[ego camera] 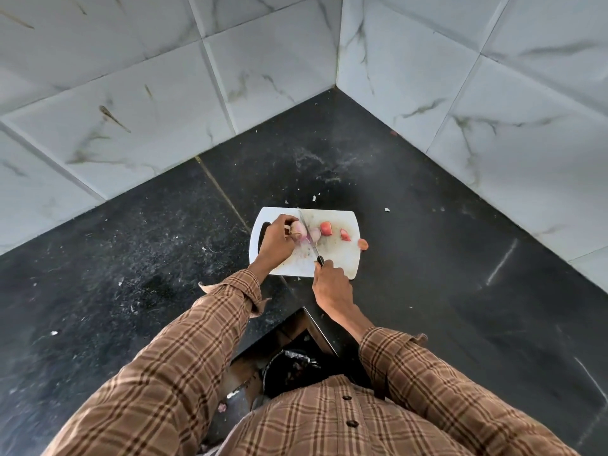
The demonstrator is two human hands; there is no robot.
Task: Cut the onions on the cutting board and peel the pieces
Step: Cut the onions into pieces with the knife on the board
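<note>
A white cutting board lies on the black counter. My left hand grips a pale purple onion half near the board's left side. My right hand grips the dark handle of a knife, whose blade runs up between that half and a second onion half just to its right. Two reddish onion pieces lie further right on the board, and another piece sits at the board's right edge.
The black stone counter fills a corner between white marble-tiled walls. Small peel scraps are scattered on it. Below the counter's front notch stands a dark bin lined with a black bag.
</note>
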